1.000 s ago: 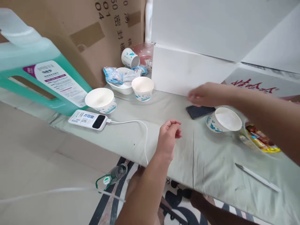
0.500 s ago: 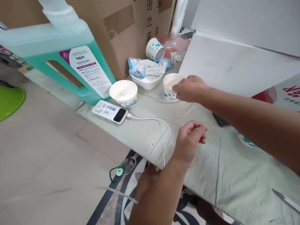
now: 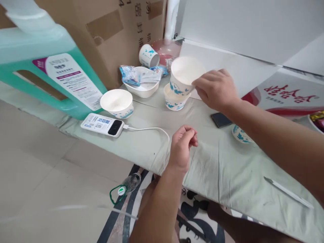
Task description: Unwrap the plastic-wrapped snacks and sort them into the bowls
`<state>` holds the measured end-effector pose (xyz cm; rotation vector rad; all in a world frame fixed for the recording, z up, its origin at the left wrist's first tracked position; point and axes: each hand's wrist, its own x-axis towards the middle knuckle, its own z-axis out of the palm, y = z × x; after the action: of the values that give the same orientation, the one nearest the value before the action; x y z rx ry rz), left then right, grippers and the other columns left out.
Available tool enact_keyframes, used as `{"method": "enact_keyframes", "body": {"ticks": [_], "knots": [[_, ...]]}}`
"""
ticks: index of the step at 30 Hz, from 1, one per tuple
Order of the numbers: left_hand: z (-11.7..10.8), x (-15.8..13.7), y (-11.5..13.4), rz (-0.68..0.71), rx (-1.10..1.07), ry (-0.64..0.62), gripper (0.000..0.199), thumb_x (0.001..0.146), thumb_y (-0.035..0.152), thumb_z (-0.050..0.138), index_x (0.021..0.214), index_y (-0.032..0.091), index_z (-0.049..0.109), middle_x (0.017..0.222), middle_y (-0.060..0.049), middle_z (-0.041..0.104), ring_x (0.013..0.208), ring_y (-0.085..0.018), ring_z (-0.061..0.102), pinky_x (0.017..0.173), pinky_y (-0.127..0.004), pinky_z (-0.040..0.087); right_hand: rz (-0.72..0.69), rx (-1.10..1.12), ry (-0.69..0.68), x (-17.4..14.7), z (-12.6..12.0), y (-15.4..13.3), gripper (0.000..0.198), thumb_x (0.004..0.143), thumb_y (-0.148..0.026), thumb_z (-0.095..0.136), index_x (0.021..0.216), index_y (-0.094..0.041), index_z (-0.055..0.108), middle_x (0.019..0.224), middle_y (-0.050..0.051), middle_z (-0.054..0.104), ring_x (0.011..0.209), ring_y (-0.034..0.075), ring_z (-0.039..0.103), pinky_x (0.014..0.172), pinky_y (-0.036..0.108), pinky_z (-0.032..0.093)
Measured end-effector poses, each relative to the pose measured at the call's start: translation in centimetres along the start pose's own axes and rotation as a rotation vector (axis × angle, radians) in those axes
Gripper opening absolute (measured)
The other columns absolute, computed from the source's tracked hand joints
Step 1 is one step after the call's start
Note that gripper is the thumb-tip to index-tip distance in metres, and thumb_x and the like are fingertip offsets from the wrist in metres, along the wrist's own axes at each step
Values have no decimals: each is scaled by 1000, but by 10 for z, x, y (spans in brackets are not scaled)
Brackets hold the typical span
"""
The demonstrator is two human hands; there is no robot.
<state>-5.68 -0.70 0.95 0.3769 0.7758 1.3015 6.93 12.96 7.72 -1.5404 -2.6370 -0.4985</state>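
Observation:
My right hand (image 3: 216,88) pinches the rim of a white paper bowl with blue leaf prints (image 3: 182,85), tilted slightly and lifted. Below it, a second paper bowl (image 3: 174,103) stands on the table, partly covered by the raised one; whether the two touch I cannot tell. Nearer the table's front edge hovers my left hand (image 3: 182,145), its fingers curled in and thumb pressed against them, with nothing visible inside. Another paper bowl (image 3: 117,103) stands upright to the left. Part of a further printed bowl (image 3: 240,134) shows beneath my right forearm.
A jug of green liquid (image 3: 73,84) stands at left beside a white power bank (image 3: 101,125) with a cable. Behind are a white dish (image 3: 143,90) of packets and a paper cup (image 3: 148,55) on its side. A dark phone-like slab (image 3: 220,119) and a knife (image 3: 288,191) lie right.
My right hand has raised one paper bowl, uncovering another below it. My left hand stays curled over the table. The view has shifted right.

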Motion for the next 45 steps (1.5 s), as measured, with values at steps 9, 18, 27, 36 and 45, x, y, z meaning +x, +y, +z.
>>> {"method": "enact_keyframes", "body": {"ticks": [9, 18, 27, 36, 45], "knots": [[21, 5, -26, 64, 112, -3, 13, 70, 28, 67, 68, 18, 58, 57, 4, 47, 53, -7, 45, 53, -21, 35, -25, 142, 16, -1, 27, -7, 40, 102, -15, 32, 123, -27, 63, 117, 8, 68, 114, 26, 55, 93, 39, 38], [17, 8, -26, 57, 157, 52, 14, 71, 30, 65, 70, 17, 58, 58, 4, 48, 54, -7, 45, 55, -21, 34, -223, 155, -54, 6, 36, -10, 38, 96, -13, 37, 116, -22, 68, 115, 9, 70, 111, 25, 59, 98, 42, 41], [1, 14, -9, 56, 8, 104, 19, 77, 33, 62, 69, 18, 54, 59, 5, 46, 55, -8, 43, 57, -22, 32, -114, 185, -73, -20, 68, -24, 64, 84, 0, 38, 139, -25, 57, 143, 11, 62, 146, 29, 39, 113, 56, 27], [-19, 13, 17, 4, -171, 122, 22, 78, 35, 62, 69, 18, 52, 58, 5, 45, 54, -7, 42, 55, -22, 31, -128, 112, -231, 6, 51, -37, 48, 74, 0, 41, 110, -25, 61, 115, 12, 71, 122, 30, 57, 109, 59, 30], [-31, 23, 37, 14, -263, 27, 24, 74, 41, 62, 70, 19, 54, 57, 4, 44, 54, -10, 42, 59, -26, 32, -230, 205, -6, 81, 3, -76, 38, 82, -15, 46, 116, -23, 62, 114, 13, 68, 107, 31, 61, 89, 45, 47]]}}
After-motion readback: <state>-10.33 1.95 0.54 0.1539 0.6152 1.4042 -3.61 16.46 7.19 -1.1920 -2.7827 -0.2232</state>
